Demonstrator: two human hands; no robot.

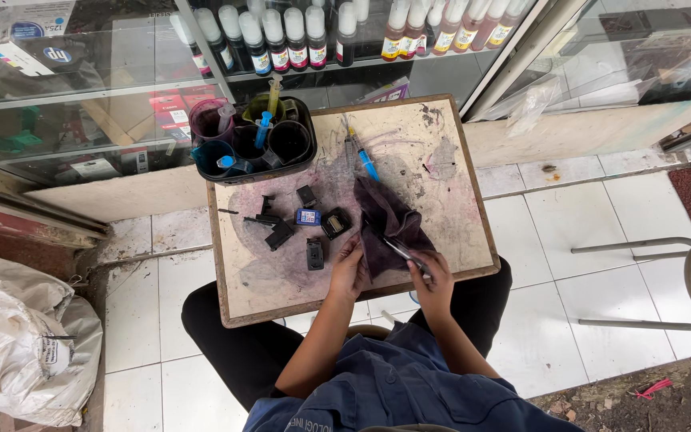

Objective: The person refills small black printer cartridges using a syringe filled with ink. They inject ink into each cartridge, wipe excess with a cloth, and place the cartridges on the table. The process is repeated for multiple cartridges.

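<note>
Nearest me, my right hand (435, 282) is closed around a slim metal tool (404, 254), its tip angled up and left onto the dark purple rag (389, 226). My left hand (349, 270) lies just beside it at the rag's left edge, fingers curled down; I cannot tell whether it pinches something small or only pins the cloth flat. The rag sits under the work, I judge, to soak up stray ink, since the tabletop (281, 276) is already blotched violet.

Left of the rag, several black ink cartridges (314, 254) lie scattered, with one blue-labelled cartridge (308, 217) among them, all within easy reach. Beyond the rag a blue syringe (364, 158) lies flat, pointing toward the far edge.

At the far left corner a black tray (254, 141) holds stained cups and two more syringes standing upright, kept back from my hands. Bare tabletop remains on the right side and near the front left edge. Behind it all, a glass cabinet carries a row of ink bottles (297, 40).
</note>
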